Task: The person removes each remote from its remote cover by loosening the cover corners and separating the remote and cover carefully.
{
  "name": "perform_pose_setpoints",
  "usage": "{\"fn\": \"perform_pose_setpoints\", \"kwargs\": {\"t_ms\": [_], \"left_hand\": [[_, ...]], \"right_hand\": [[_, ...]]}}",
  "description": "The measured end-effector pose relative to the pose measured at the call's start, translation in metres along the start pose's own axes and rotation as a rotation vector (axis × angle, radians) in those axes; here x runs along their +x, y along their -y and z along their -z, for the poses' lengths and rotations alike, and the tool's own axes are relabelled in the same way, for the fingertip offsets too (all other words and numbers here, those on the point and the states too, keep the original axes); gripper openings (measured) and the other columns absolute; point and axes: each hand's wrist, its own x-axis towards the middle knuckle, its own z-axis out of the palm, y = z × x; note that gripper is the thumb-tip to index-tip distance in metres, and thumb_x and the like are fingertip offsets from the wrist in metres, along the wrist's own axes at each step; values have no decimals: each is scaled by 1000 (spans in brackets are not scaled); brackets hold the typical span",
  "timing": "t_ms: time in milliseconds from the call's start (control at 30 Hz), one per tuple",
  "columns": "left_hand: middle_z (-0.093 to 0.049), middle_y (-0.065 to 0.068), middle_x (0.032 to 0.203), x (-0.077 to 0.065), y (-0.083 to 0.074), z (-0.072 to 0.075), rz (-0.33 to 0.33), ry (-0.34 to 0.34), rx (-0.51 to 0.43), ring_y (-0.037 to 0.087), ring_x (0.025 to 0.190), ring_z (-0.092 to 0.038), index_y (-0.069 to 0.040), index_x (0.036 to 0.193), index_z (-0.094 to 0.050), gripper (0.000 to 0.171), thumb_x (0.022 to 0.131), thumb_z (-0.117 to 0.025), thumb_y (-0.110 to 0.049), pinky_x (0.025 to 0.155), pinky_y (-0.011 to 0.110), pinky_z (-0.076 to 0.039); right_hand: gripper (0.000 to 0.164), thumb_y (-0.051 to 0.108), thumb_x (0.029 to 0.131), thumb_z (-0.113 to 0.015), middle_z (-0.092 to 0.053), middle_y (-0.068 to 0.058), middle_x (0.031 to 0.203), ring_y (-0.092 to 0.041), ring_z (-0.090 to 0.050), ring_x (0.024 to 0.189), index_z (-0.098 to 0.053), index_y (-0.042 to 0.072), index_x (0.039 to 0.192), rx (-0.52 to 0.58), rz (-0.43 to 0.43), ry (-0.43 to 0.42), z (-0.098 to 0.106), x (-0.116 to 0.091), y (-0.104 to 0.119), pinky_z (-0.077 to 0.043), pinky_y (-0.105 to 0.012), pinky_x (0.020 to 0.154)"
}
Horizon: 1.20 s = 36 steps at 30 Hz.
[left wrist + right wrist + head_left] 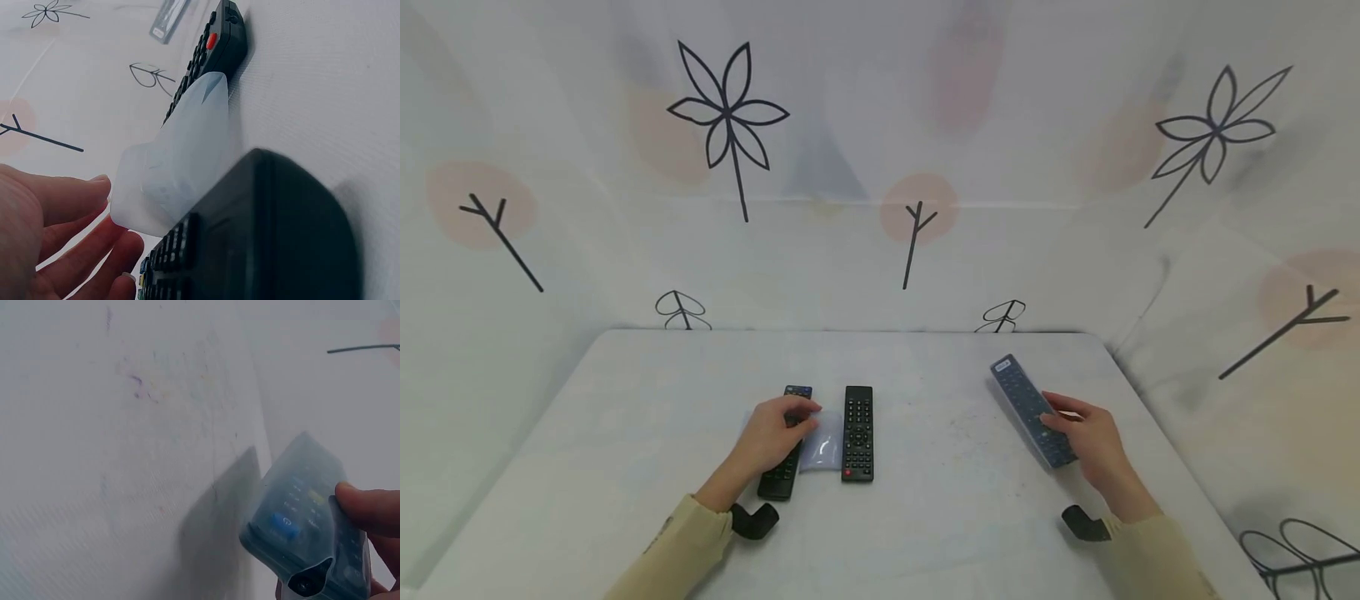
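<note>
My right hand [1093, 446] grips a dark remote control in a translucent sleeve [1026, 404], thumb on one face and fingers at the other side. The right wrist view shows the sleeved remote [294, 519] tilted, its shadow on the table. My left hand [775, 433] hovers over a black remote control [778, 483] with its fingers loosely bent and thumb apart from the index finger. Close to those fingertips is an empty translucent sleeve [181, 150]; whether they touch it I cannot tell. To the right of this sleeve lies another black remote control [858, 433] with a red button.
A white table [940, 533] with faint coloured marks carries everything. Behind it and at the sides hangs pale cloth [820, 250] printed with plant outlines. Black curved wrist mounts [754, 522] stick out at both yellow sleeves.
</note>
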Motion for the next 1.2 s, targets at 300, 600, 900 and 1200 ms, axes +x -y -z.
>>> {"fn": "perform_pose_setpoints", "kwargs": {"t_ms": [300, 600, 900, 1200], "left_hand": [[-71, -1, 105, 0, -2, 1, 29, 9, -6, 17, 97, -63, -12, 108, -73, 19, 89, -76, -12, 89, 43, -51], [-71, 1, 109, -2, -6, 1, -3, 3, -17, 21, 102, -64, -13, 109, -73, 21, 89, -76, -14, 91, 45, -50], [-70, 1, 113, -2, -16, 0, -36, -9, -39, 25, 109, -63, -14, 112, -73, 24, 88, -76, -13, 92, 46, -50], [-70, -2, 109, -3, -31, -5, -94, 2, -89, 22, 106, -63, -13, 112, -72, 25, 87, -77, -11, 89, 43, -51]], "right_hand": [[48, 11, 95, -68, -52, -21, 136, -25, -54, 109, -55, 1, 140, 8, 108, 85, -25, -15, 5, -48, -17, 80], [48, 7, 93, -69, -50, -19, 135, -25, -53, 108, -56, 1, 139, 108, 47, 157, -48, -32, 20, -49, -20, 81], [47, 1, 90, -70, -56, -17, 125, -22, -57, 99, -59, -1, 135, 230, 31, 230, -66, -49, 36, -52, -27, 78], [47, 3, 88, -73, -60, -13, 121, -23, -58, 98, -61, -1, 133, 303, 59, 363, -84, -63, 45, -54, -30, 78]]}}
